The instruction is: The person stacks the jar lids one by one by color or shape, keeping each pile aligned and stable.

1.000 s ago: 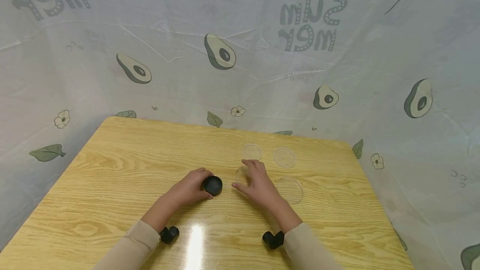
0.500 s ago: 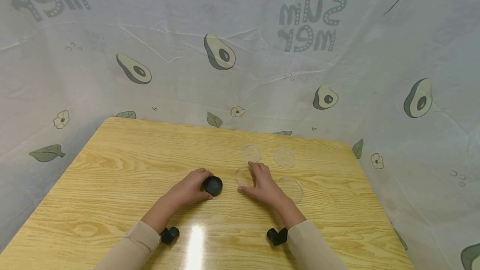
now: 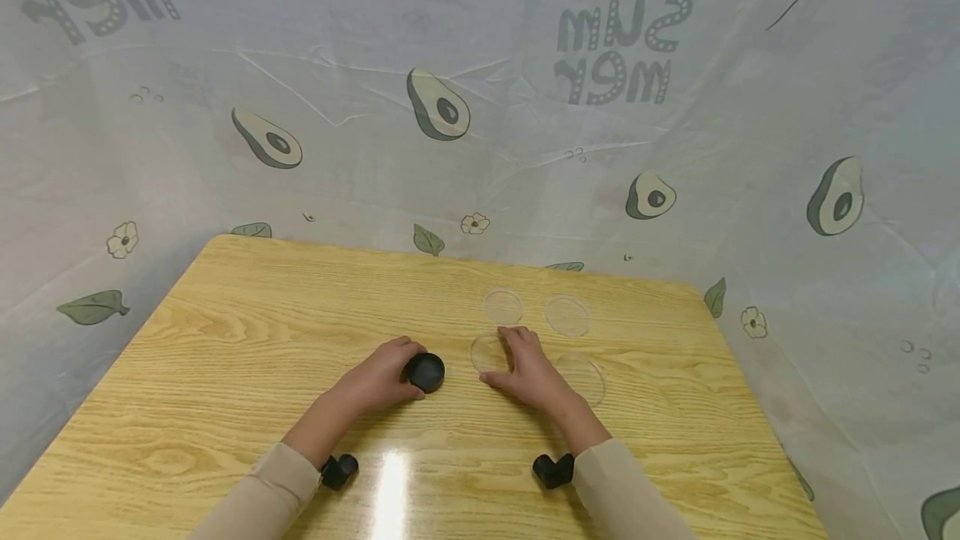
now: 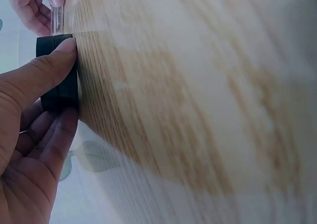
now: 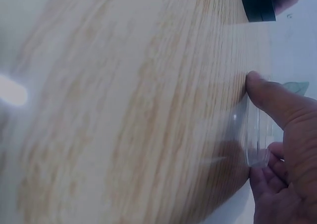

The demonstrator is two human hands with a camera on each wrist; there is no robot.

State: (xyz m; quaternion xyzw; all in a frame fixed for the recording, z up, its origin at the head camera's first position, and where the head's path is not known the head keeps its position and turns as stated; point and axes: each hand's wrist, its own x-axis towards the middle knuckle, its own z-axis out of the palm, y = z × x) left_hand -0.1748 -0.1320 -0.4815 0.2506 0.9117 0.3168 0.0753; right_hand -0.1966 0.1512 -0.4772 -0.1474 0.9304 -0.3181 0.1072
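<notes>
My left hand [image 3: 385, 373] holds a black, short, round case [image 3: 427, 373], thumb on one side and fingers on the other. In the left wrist view a thin seam runs round the side of this case [image 4: 64, 87], which sits on the wooden table. To its right, my right hand [image 3: 528, 369] has thumb and fingers curved about the edge of a clear, shallow petri dish [image 3: 483, 354]. The right wrist view shows that dish [image 5: 255, 135] low on the table, between thumb and fingertips. Part of its far side is hidden by the hand.
Two more clear dishes lie behind the right hand, one at the back left [image 3: 503, 307] and one at the back right [image 3: 567, 316]. A third clear dish [image 3: 601, 373] is partly behind the right wrist. A patterned cloth [image 3: 337, 190] hangs behind the wooden table [image 3: 262, 315].
My right hand has shifted slightly to the right, so more of the clear dish shows beside it; the dish has hardly moved. My left hand and the black case stay put.
</notes>
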